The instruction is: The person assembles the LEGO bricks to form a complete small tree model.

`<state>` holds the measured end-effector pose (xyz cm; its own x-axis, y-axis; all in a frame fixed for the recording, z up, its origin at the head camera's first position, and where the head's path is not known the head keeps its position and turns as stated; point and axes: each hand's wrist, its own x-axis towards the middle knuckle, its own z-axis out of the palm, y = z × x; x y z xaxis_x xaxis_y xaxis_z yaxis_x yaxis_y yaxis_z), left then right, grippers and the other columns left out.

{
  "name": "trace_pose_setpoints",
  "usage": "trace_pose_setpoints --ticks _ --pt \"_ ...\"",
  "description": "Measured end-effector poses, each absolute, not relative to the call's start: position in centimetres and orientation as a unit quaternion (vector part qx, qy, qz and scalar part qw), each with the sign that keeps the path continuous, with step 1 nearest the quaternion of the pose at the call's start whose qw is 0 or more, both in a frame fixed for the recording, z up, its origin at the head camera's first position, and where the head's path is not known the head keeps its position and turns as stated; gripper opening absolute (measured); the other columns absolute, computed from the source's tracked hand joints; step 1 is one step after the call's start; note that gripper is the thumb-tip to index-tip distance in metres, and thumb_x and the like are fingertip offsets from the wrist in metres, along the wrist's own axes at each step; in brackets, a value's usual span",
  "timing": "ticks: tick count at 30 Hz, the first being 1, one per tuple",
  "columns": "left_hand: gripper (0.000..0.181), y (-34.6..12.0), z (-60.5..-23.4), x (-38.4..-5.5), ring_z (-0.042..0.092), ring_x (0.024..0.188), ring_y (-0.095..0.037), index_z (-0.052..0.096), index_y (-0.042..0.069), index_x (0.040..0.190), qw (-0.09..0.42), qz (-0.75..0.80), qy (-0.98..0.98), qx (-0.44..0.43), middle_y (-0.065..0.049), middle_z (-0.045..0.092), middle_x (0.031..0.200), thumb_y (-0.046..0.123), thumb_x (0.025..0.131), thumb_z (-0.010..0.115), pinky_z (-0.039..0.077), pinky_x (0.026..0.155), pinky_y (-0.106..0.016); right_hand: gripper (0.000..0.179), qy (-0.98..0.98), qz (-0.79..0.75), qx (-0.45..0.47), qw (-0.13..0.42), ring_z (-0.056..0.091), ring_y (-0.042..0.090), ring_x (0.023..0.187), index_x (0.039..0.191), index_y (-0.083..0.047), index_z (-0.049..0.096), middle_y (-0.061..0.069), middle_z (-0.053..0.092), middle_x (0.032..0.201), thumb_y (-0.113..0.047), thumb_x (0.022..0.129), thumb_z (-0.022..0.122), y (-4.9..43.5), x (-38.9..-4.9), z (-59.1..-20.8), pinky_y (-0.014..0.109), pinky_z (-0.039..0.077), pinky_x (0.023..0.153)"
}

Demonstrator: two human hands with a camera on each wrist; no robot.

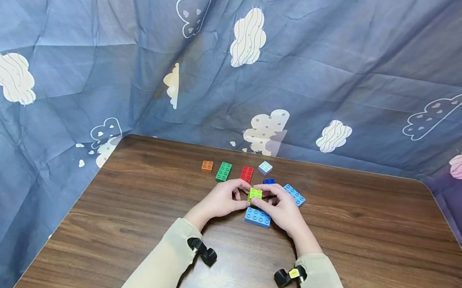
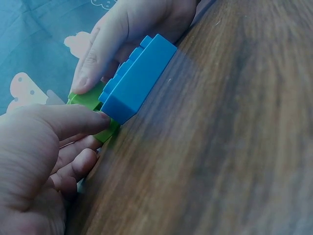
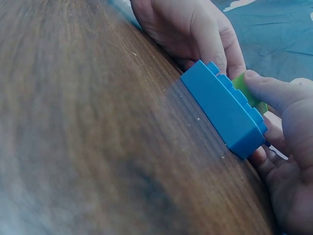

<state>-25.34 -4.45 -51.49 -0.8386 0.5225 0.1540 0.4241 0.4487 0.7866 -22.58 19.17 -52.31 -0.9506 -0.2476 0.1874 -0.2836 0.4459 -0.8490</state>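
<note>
Just behind a light blue eight-stud brick (image 1: 257,217), both hands meet at lime green bricks (image 1: 256,193), one above the other. My left hand (image 1: 222,200) pinches the lower lime green brick (image 2: 108,134) from the left, its thumb beside the blue brick's corner. From the other side, my right hand (image 1: 284,211) pinches the upper one, thumb on its near face in the right wrist view. The blue brick lies on the table with its studs up, and hides part of the green bricks in both wrist views.
Behind the hands lie an orange brick (image 1: 207,165), a green brick (image 1: 223,171), a red brick (image 1: 246,173), a pale blue brick (image 1: 265,167) and a dark blue brick (image 1: 269,181). Another light blue brick (image 1: 294,194) is right of them. A cloud-print cloth (image 1: 310,76) hangs behind the wooden table (image 1: 123,227).
</note>
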Motion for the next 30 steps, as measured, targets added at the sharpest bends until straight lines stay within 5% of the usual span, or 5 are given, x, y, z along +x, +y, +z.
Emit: trace_pose_setpoints --ticks 30 --pt "0.033 -4.56 -51.5 -25.34 0.06 0.08 -0.007 0.072 0.01 0.127 0.055 0.445 0.847 0.287 -0.006 0.074 0.118 0.012 0.096 0.084 0.051 0.074 -0.025 0.033 -0.851 0.501 0.159 0.024 0.068 0.019 0.097 0.131 -0.017 0.078 0.003 0.072 0.115 -0.023 0.099 0.084 18.86 -22.54 -52.13 0.026 0.056 0.079"
